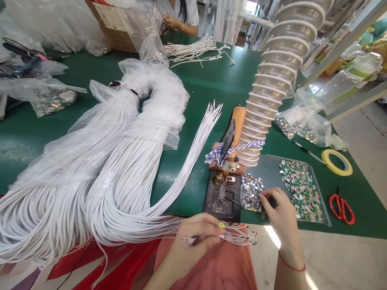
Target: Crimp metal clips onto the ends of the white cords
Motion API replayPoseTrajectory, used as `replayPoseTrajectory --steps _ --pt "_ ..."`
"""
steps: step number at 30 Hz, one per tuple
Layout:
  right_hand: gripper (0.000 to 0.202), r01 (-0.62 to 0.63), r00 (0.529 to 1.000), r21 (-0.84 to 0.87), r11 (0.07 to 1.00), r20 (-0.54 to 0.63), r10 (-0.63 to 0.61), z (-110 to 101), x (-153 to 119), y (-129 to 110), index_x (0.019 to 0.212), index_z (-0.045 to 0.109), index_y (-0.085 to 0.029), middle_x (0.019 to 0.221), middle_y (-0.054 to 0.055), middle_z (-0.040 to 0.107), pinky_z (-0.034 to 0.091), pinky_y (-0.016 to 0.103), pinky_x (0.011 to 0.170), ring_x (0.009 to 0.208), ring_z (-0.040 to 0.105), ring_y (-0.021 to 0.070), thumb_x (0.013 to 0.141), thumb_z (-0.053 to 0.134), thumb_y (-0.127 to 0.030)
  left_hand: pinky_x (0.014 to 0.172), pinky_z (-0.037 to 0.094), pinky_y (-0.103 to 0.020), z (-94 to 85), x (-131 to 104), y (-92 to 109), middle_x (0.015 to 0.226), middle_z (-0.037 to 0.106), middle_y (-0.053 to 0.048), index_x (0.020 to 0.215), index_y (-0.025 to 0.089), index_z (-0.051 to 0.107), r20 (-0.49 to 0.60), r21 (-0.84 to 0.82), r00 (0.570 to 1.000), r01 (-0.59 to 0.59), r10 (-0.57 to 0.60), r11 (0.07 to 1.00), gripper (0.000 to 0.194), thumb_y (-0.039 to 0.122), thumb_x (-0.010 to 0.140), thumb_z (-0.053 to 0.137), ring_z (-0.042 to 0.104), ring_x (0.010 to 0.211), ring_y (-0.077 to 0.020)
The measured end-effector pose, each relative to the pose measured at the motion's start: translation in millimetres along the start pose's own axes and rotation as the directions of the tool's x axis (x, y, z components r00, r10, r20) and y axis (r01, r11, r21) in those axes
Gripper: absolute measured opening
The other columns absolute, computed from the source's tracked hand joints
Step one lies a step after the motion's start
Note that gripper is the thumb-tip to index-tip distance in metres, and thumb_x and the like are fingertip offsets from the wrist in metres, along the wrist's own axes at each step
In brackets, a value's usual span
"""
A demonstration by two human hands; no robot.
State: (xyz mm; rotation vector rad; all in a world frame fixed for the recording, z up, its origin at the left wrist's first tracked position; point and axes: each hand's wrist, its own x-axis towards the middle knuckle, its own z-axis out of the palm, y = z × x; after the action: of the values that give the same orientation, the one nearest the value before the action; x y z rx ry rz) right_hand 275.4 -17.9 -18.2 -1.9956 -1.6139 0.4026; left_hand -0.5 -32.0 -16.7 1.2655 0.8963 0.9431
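My left hand (198, 235) is closed around a bundle of thin white cables (237, 235), near the table's front edge. Small connector ends show on the right of that bundle, and stripped tips poke out by the palm. At the small metal connectors (252, 189), heaped on the tray's left part, my right hand (279, 211) pinches with thumb and forefinger. The piece between those fingertips is mostly hidden. Between the hands sits a black soldering stand (222, 201) with solder scraps on it. A thicker run of white cables (187, 173) curves up on the left.
A clear ribbed hose (272, 76) rises beside an orange-handled holder (238, 121). Green-and-metal connectors (302, 189) fill the tray's right part. Red scissors (341, 207), yellow tape (337, 162) and a pen (308, 152) lie right. Plastic-wrapped cables (121, 161) cover the left. Another person (181, 20) sits opposite.
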Motion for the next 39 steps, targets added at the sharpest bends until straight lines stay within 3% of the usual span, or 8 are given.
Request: replayPoseTrajectory --steps 4,8,11,14,24,30,36,39 --pt "0.012 -0.04 0.998 0.2 0.979 -0.038 0.049 -4 -12 -8 0.085 0.064 -0.023 0.092 0.007 0.068 0.048 0.035 0.072 0.086 0.062 0.0248 0.089 0.062 -0.034 0.068 0.052 -0.025 -3.1 1 1 0.088 0.075 -0.007 0.083 0.022 0.082 -0.008 0.021 1.0 -0.023 0.023 1.0 0.009 0.026 0.084 0.074 0.07 0.075 -0.0179" --pt "0.006 0.0 0.983 0.514 0.858 0.16 -0.096 -2 -32 -45 0.083 0.064 -0.023 0.084 0.004 0.068 0.051 0.029 0.069 0.08 0.065 0.0203 0.089 0.065 -0.022 0.07 0.049 -0.024 -4.4 5 6 0.085 0.073 -0.005 0.079 0.02 0.078 0.0 0.066 1.0 -0.031 0.031 0.997 0.014 0.022 0.088 0.068 0.067 0.075 -0.0161" --pt "0.009 0.001 0.929 0.609 0.793 0.292 -0.226 6 -42 -78 0.086 0.067 -0.023 0.079 0.002 0.069 0.05 0.027 0.067 0.073 0.064 0.0176 0.089 0.062 -0.016 0.068 0.047 -0.024 -3.4 8 11 0.082 0.071 -0.005 0.076 0.018 0.075 0.039 0.089 0.999 -0.009 0.005 0.996 0.019 0.022 0.09 0.063 0.065 0.073 -0.0163" --pt "0.011 -0.022 0.916 0.651 0.759 0.317 -0.245 16 -46 -93 0.084 0.068 -0.022 0.076 0.001 0.069 0.048 0.026 0.065 0.071 0.062 0.0165 0.088 0.063 -0.013 0.063 0.046 -0.024 -1.6 8 15 0.08 0.07 -0.005 0.073 0.017 0.07 0.03 0.115 0.999 0.012 -0.016 0.993 0.02 0.02 0.09 0.059 0.063 0.07 -0.0161" --pt "0.008 -0.089 0.956 0.668 0.739 0.266 -0.125 31 -54 -90 0.086 0.066 -0.023 0.078 0.001 0.065 0.048 0.022 0.06 0.07 0.06 0.0149 0.091 0.062 -0.019 0.058 0.046 -0.021 6.6 6 12 0.075 0.071 -0.002 0.065 0.018 0.058 -0.129 0.236 0.991 -0.003 0.034 0.972 0.02 0.008 0.081 0.055 0.064 0.062 -0.0131" --pt "0.024 0.01 0.996 0.612 0.791 0.064 -0.062 31 -51 -85 0.081 0.069 -0.022 0.072 0.002 0.067 0.052 0.022 0.059 0.063 0.064 0.0157 0.098 0.053 -0.03 0.059 0.046 -0.021 8.0 16 15 0.075 0.069 -0.002 0.065 0.018 0.057 -0.166 0.326 0.983 -0.025 0.083 0.945 0.021 0.009 0.083 0.053 0.064 0.065 -0.0137" --pt "0.021 -0.064 0.996 0.565 0.822 0.086 0.019 41 -52 -86 0.081 0.064 -0.022 0.067 0.0 0.064 0.049 0.021 0.05 0.056 0.06 0.0148 0.094 0.059 -0.038 0.061 0.047 -0.022 6.7 28 14 0.077 0.066 -0.002 0.067 0.019 0.054 -0.206 0.336 0.971 -0.044 0.119 0.941 0.021 0.01 0.085 0.051 0.063 0.067 -0.014" --pt "0.021 -0.039 0.998 0.626 0.779 0.069 -0.006 48 -49 -90 0.077 0.06 -0.022 0.078 0.003 0.065 0.052 0.023 0.058 0.069 0.064 0.0164 0.094 0.061 -0.035 0.062 0.047 -0.022 7.1 31 16 0.077 0.065 -0.002 0.067 0.019 0.053 -0.212 0.351 0.966 -0.064 0.145 0.934 0.021 0.008 0.085 0.05 0.062 0.068 -0.0138"
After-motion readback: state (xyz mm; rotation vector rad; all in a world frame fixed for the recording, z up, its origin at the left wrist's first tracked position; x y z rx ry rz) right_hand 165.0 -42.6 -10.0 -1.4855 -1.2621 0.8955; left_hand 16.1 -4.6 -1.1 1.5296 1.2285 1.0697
